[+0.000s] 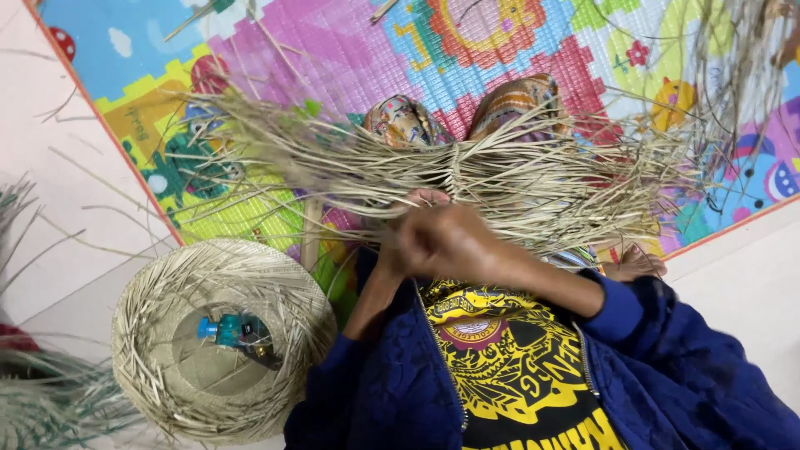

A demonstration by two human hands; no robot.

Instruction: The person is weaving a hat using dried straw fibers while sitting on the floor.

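Observation:
A wide bundle of dry straw strands (533, 179) lies across my lap, fanned out left and right from a pinched middle. My right hand (450, 243) is closed around the strands at that middle, its blue sleeve coming in from the right. My left hand (423, 198) is mostly hidden behind the right one; only fingertips show, pressed into the same strands. My knees, under patterned cloth (400, 121), poke up behind the bundle.
A round woven straw piece (150, 333) with a frayed rim sits at lower left, a small teal and blue object (229, 331) inside it. A colourful play mat (350, 58) covers the floor. Loose straw (42, 400) lies at far left. A bare foot (635, 263) shows at right.

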